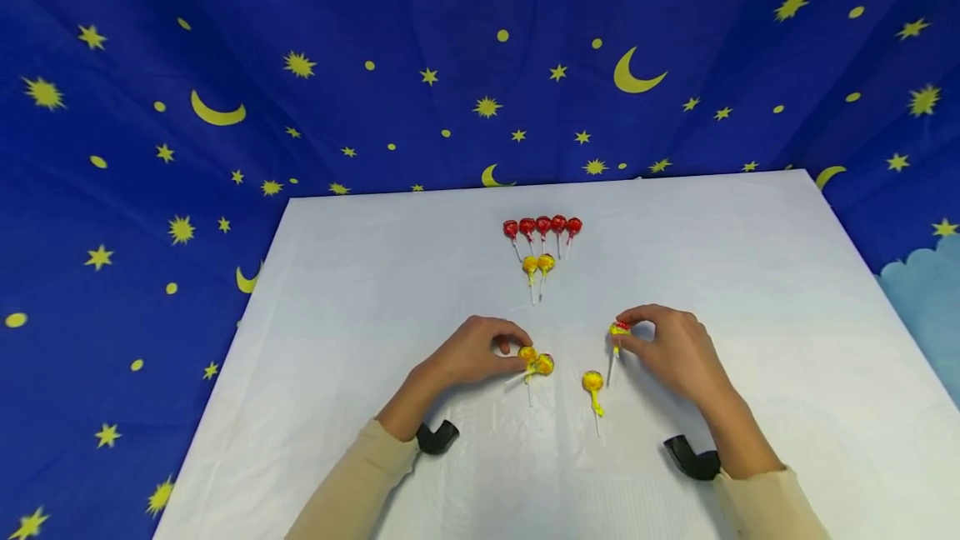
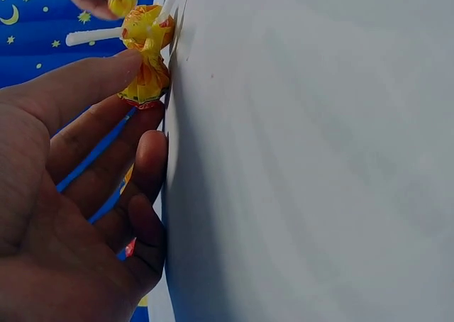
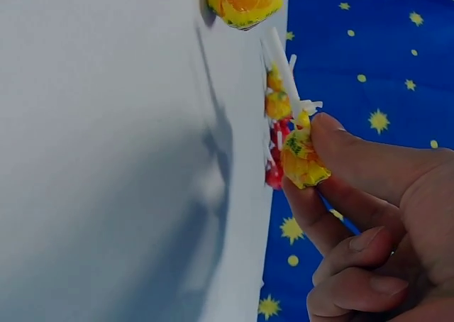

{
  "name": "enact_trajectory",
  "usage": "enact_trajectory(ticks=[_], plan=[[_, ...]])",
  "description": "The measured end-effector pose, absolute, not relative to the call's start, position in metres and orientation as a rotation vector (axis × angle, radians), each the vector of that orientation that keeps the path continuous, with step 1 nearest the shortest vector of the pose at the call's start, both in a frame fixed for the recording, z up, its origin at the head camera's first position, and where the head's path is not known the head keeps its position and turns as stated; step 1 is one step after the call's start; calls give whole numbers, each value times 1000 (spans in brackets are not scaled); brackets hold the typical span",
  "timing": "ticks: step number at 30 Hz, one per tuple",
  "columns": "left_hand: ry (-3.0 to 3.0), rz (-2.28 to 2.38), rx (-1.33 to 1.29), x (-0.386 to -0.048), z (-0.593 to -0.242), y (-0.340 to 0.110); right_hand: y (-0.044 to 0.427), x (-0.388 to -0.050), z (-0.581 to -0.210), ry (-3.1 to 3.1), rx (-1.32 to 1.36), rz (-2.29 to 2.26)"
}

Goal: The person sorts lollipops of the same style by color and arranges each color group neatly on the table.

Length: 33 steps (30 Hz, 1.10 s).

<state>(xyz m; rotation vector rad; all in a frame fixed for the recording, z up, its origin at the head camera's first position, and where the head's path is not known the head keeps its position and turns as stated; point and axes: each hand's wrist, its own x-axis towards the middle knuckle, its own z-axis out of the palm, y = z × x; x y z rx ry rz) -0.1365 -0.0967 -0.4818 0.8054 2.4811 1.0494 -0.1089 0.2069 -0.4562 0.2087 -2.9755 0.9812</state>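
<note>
My left hand (image 1: 480, 350) pinches a yellow lollipop (image 2: 145, 81) by its wrapped head between thumb and fingertips. Against it lies another yellow lollipop (image 1: 545, 365), the two overlapping just above the white table. My right hand (image 1: 675, 350) holds a yellow lollipop (image 3: 303, 159) by the head, its white stick pointing down toward the table in the head view. Between the hands, a loose yellow lollipop (image 1: 592, 382) lies with its stick toward me. Farther back, two yellow lollipops (image 1: 546, 263) lie side by side below a row of several red lollipops (image 1: 543, 226).
The white table (image 1: 360, 273) ends at a blue curtain (image 1: 390, 23) with yellow stars and moons. Black curved pieces (image 1: 692, 458) sit at both wrists, beside the beige sleeves (image 1: 765, 507).
</note>
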Motion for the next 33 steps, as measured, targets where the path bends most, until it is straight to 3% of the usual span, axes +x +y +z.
enact_trajectory(ticks=[19, 33], plan=[[2472, 1081, 816, -138, -483, -96, 173, -183, -461, -2998, 212, 1083], [2472, 1104, 848, -137, -485, -97, 156, -209, -465, -3006, 210, 1047]])
